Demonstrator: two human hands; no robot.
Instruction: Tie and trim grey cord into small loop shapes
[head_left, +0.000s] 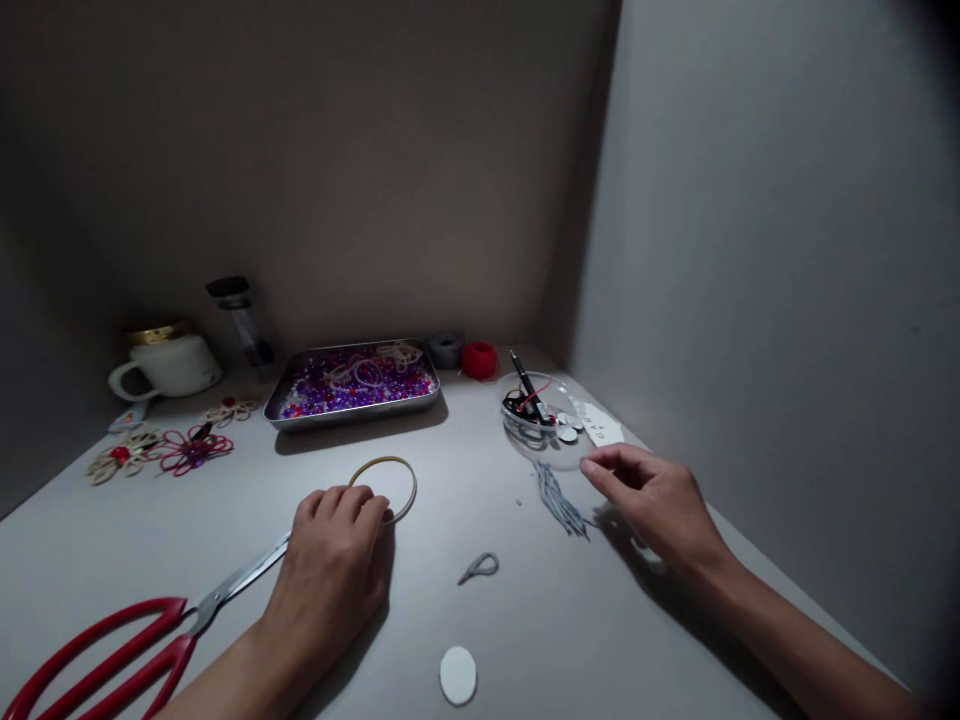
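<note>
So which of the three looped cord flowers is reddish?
The middle, purple-centred crimson cord flower; the front-left cord flower and rear cord flower are beige.

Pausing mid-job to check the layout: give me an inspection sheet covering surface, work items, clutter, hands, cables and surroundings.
Surface: pale table, dimly lit.
Work items: ring, grey strands, grey loop, white oval.
Clutter: scissors at lower left; bead tray, mug, red yarn farther back.
Hands: left hand holds the ring; right hand beside the clear dish, contact unclear.
Cables: nothing seen.
Surroundings: plain walls behind and on the right.
</note>
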